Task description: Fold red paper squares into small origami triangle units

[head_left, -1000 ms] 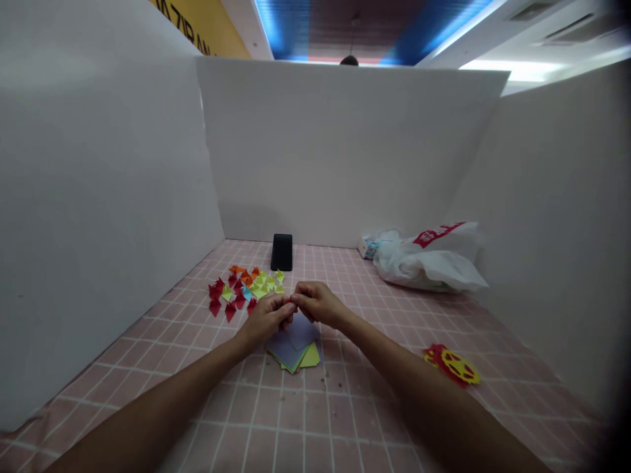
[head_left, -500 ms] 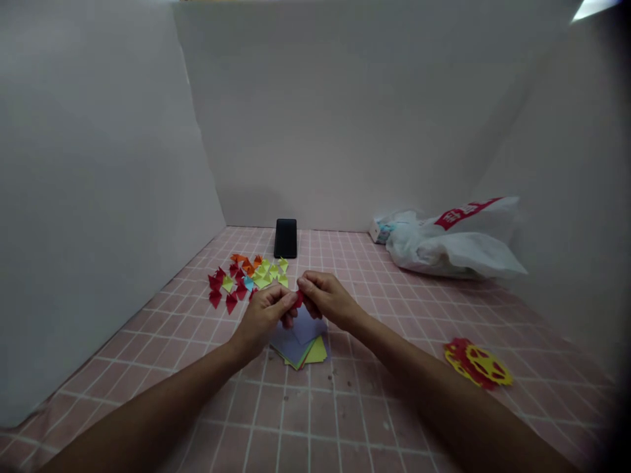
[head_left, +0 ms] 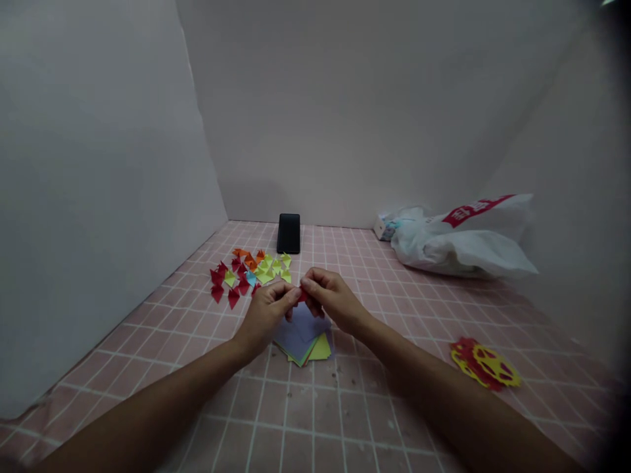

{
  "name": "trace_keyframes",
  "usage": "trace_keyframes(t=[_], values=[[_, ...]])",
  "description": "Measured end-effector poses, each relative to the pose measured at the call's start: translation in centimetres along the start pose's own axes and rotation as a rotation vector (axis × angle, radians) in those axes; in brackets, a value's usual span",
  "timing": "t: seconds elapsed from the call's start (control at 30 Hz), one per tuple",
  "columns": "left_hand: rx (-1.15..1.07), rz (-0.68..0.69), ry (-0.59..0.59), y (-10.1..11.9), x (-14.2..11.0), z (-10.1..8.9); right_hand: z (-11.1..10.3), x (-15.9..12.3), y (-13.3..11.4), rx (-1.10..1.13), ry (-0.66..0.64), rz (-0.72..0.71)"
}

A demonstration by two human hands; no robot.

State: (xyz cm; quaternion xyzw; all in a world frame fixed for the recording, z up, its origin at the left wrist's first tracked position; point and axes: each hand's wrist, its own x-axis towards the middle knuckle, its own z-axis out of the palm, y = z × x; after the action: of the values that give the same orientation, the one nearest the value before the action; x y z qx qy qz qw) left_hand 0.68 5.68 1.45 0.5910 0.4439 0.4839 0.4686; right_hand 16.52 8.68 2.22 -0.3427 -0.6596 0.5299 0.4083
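Note:
A small piece of red paper is pinched between my two hands, mostly hidden by the fingers. My left hand is closed on its left side, thumb on top. From the right, my right hand grips it between thumb and fingers. Just below the hands lies a fanned stack of coloured square paper, purple on top with green and yellow edges showing. Beyond my left hand sit several small folded paper pieces in red, orange, yellow and one in blue.
A black phone lies at the back of the pink tiled-pattern surface. At the back right, a white plastic bag rests beside a small box. Red and yellow cut-out shapes lie at the right. Pale walls stand around.
The view has shifted slightly, so things appear a little further right. Both hands still hold the red paper, with the fingers slightly adjusted around it.

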Motion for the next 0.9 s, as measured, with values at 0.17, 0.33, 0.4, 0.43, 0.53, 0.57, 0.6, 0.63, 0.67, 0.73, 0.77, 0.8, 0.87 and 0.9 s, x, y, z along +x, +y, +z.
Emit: trace_keyframes(t=[0.17,0.33,0.4,0.43,0.53,0.57,0.6,0.63,0.67,0.73,0.77,0.8,0.87,0.9], values=[[-0.008,-0.005,-0.012,0.5,-0.1,0.1,-0.4,0.0,0.0,-0.077,0.020,-0.055],[-0.073,-0.011,0.043,0.2,-0.1,0.1,-0.2,0.0,0.3,-0.065,-0.022,-0.035],[-0.096,-0.011,0.082,-0.1,0.0,0.1,0.0,0.0,0.4,-0.079,-0.046,-0.037],[-0.105,-0.011,0.093,-0.2,0.1,0.0,0.0,0.0,0.5,-0.095,-0.053,-0.044],[-0.114,-0.007,0.092,-0.3,0.2,-0.1,-0.1,-0.1,0.4,-0.161,-0.053,-0.081],[-0.112,-0.003,0.085,-0.3,0.3,-0.1,-0.1,-0.1,0.3,-0.182,-0.054,-0.093],[-0.109,0.003,0.078,-0.2,0.3,-0.2,-0.2,-0.2,0.1,-0.207,-0.060,-0.105],[-0.106,0.008,0.069,-0.2,0.4,-0.3,-0.1,-0.2,0.0,-0.232,-0.072,-0.117],[-0.101,0.014,0.060,-0.2,0.4,-0.4,-0.1,-0.3,-0.1,-0.252,-0.088,-0.127],[-0.089,0.026,0.051,-0.1,0.5,-0.5,0.2,-0.4,-0.3,-0.279,-0.119,-0.138],[-0.082,0.034,0.053,-0.1,0.5,-0.6,0.3,-0.5,-0.3,-0.282,-0.123,-0.140],[-0.076,0.042,0.062,-0.1,0.5,-0.6,0.5,-0.6,-0.3,-0.275,-0.118,-0.140],[-0.065,0.056,0.088,0.0,0.5,-0.6,0.8,-0.8,-0.2,-0.237,-0.104,-0.134],[-0.062,0.061,0.099,-0.1,0.4,-0.6,0.9,-0.8,-0.2,-0.218,-0.099,-0.130]])
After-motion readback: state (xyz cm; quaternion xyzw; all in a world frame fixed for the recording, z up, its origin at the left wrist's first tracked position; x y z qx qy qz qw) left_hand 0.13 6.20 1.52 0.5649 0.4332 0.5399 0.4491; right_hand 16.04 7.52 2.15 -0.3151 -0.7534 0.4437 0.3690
